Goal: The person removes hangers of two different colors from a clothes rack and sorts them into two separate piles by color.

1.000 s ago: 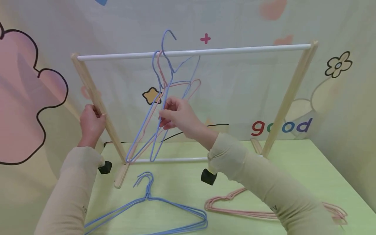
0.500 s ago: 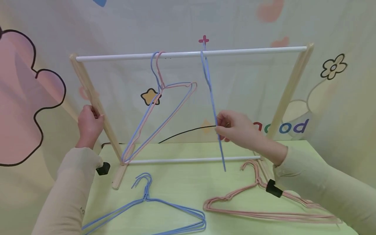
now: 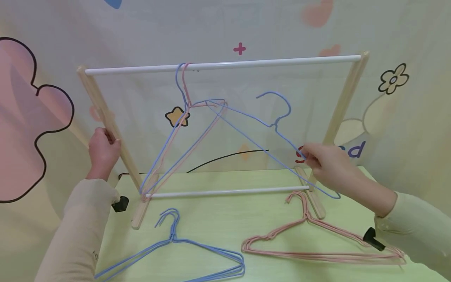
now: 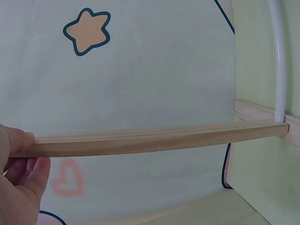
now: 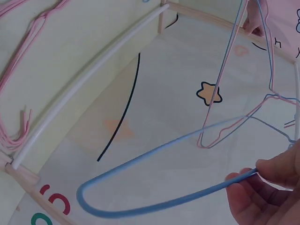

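My left hand (image 3: 105,152) grips the left wooden upright (image 3: 132,167) of a rack, thumb on one side and fingers on the other in the left wrist view. Out at the right, my right hand (image 3: 334,168) pinches one shoulder of a blue wire clothes hanger (image 3: 289,106). That hanger is tilted, its hook pointing left and showing below the white top rod (image 3: 275,62). Its far end overlaps a blue hanger (image 3: 160,150) and a pink hanger (image 3: 184,80), which hang side by side on the rod, left of its middle.
Several blue hangers (image 3: 208,244) lie stacked on the green table (image 3: 211,219) at front left. Several pink hangers (image 3: 289,255) lie at front right. A white lower bar (image 3: 225,192) joins the rack's feet, and a patterned curtain (image 3: 282,23) stands behind.
My right hand has carried the blue hanger rightward, away from the two hung ones. Its hook dropped from above the rod to below it, and the hanger turned. My left hand stays on the upright.
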The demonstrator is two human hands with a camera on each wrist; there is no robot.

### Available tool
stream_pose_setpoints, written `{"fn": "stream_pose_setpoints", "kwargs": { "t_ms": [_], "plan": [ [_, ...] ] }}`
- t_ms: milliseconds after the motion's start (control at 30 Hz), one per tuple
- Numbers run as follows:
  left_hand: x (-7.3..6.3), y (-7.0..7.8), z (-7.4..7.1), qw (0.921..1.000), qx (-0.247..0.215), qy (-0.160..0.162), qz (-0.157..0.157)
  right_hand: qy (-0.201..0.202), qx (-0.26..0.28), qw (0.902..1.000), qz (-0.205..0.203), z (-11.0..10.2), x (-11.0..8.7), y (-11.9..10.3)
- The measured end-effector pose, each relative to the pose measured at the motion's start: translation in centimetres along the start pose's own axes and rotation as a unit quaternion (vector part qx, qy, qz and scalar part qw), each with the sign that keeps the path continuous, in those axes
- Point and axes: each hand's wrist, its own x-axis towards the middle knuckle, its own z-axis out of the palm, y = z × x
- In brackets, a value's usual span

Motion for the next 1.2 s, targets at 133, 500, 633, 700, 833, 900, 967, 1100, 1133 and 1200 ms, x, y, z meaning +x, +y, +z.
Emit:
{"fn": "stream_pose_setpoints", "kwargs": {
  "t_ms": [133,500,633,700,833,900,967,1100,1133,1200],
  "plan": [
    [0.1,-0.1,0.0,1.0,0.0,0.002,0.003,0.014,-0.038,0.9992,-0.002,-0.2,-1.0,1.0],
    [0.3,-0.1,-0.1,1.0,0.0,0.001,0.003,-0.044,-0.062,0.9942,-0.076,2.1,-2.2,2.0],
    [0.2,-0.1,0.0,1.0,0.001,0.003,0.004,-0.06,-0.073,0.9896,-0.109,3.9,-2.4,1.4],
    [0.2,-0.1,0.0,1.0,0.001,0.003,0.003,-0.081,-0.067,0.9878,-0.115,4.8,-2.5,1.0],
    [0.1,0.0,-0.1,1.0,-0.001,0.001,0.002,-0.131,-0.021,0.983,-0.127,6.6,-2.4,0.4],
    [0.0,0.0,-0.1,1.0,-0.002,-0.002,0.0,-0.155,0.004,0.9785,-0.136,7.6,-2.3,0.1],
    [0.0,0.0,-0.1,1.0,-0.004,-0.002,-0.001,-0.177,0.024,0.973,-0.146,8.8,-2.1,-0.3],
    [0.0,-0.1,-0.1,1.0,-0.002,0.003,0.002,-0.222,0.068,0.9588,-0.164,11.3,-1.6,-1.4],
    [0.0,-0.1,-0.1,1.0,-0.002,0.004,0.003,-0.231,0.08,0.9545,-0.17,11.9,-1.4,-1.7],
    [0.0,-0.1,-0.1,1.0,-0.002,0.006,0.005,-0.253,0.113,0.9438,-0.18,13.1,-1.0,-2.3]
  ]
}}
